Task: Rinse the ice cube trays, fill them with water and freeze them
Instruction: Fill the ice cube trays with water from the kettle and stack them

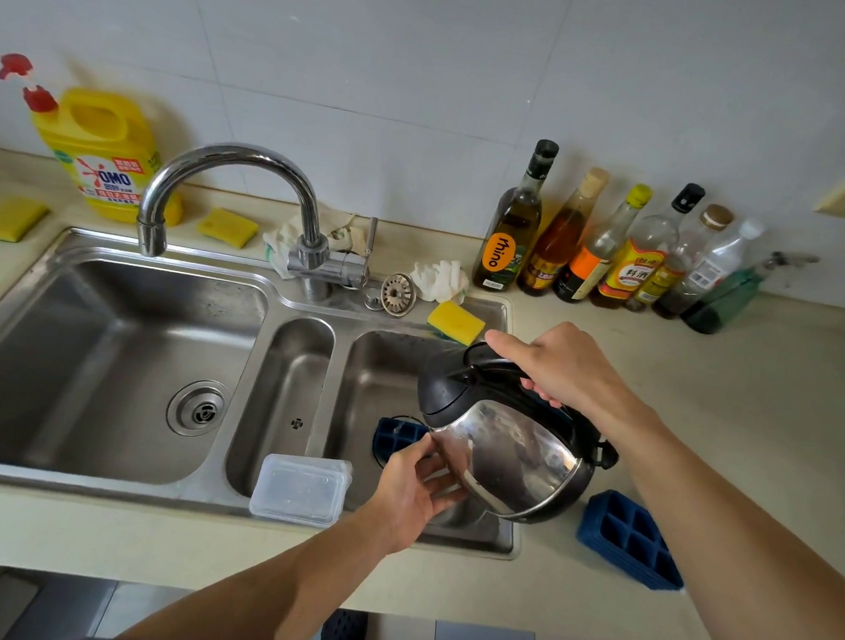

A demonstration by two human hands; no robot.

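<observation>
The right grip (pixel 559 374) wraps the handle of the kettle (pixel 510 457), tipping it over the blue tray (pixel 396 436) in the sink (pixel 84 483); the left grip (pixel 409 494), fingers spread, steadies its steel side. Best pour thinly, cell by cell; another tray (pixel 631 541) waits on the table (pixel 712 399).

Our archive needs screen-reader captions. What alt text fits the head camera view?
A person's right hand tilts a steel kettle by its handle over a blue ice cube tray in the right sink basin, while the left hand rests against the kettle's body. A second blue tray lies on the counter to the right.
</observation>
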